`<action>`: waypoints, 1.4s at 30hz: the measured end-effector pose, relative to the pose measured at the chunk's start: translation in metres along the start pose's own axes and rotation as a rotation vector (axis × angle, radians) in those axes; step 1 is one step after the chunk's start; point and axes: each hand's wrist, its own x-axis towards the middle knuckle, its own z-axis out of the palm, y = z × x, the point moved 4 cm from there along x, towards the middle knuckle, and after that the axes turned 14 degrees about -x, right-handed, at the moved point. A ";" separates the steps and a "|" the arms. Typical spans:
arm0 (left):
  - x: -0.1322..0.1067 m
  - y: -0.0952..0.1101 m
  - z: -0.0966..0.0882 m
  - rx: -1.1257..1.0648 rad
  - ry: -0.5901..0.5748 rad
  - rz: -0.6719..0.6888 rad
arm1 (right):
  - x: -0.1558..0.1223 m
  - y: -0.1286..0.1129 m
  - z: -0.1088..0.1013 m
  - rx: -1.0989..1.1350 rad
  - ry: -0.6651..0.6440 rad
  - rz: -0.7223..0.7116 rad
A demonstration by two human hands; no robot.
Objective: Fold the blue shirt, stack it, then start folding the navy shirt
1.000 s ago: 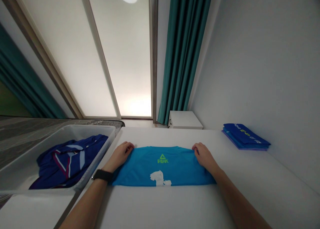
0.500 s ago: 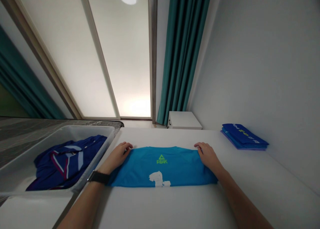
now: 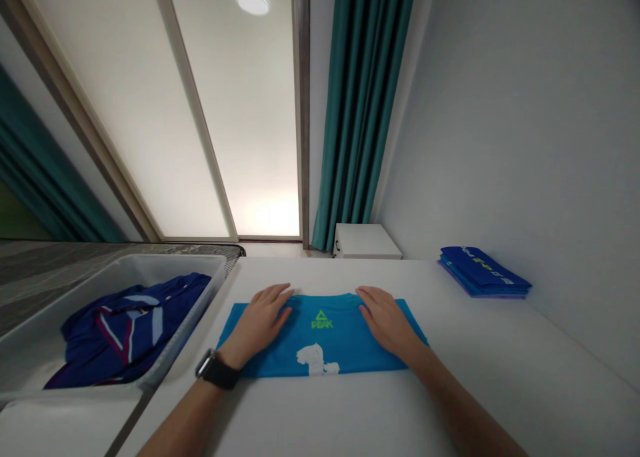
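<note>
A bright blue T-shirt (image 3: 325, 350) lies folded into a wide shape on the white table (image 3: 320, 417). Its front carries a green PEAK logo and a white print. My left hand (image 3: 263, 320) rests flat on the shirt's left part, fingers stretched toward the far edge; a black watch (image 3: 217, 370) is on that wrist. On the right part lies my right hand (image 3: 387, 320), also flat, its fingertips near the neckline. Both hands are open, and neither grips the cloth. Parts of the shirt under the palms are hidden.
Left of the table, a translucent plastic bin (image 3: 217, 270) holds dark blue clothing (image 3: 145, 324) with white and red stripes. A stack of folded blue garments (image 3: 483, 274) sits at the right, near the wall. Behind the table stands a white cabinet (image 3: 367, 240).
Both hands have moved inward from the shirt's outer far corners onto its upper body. The shirt's sides now look folded in, with straighter side edges and a narrower outline.
</note>
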 end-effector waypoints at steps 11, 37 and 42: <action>-0.001 0.038 0.063 0.011 -0.144 0.112 | -0.008 -0.059 0.022 0.067 -0.162 -0.103; -0.009 -0.065 -0.029 -0.211 -0.084 -0.267 | -0.008 0.057 0.033 -0.027 -0.130 0.153; -0.007 -0.067 -0.027 -0.238 -0.077 -0.287 | -0.008 0.053 0.037 0.030 -0.123 0.148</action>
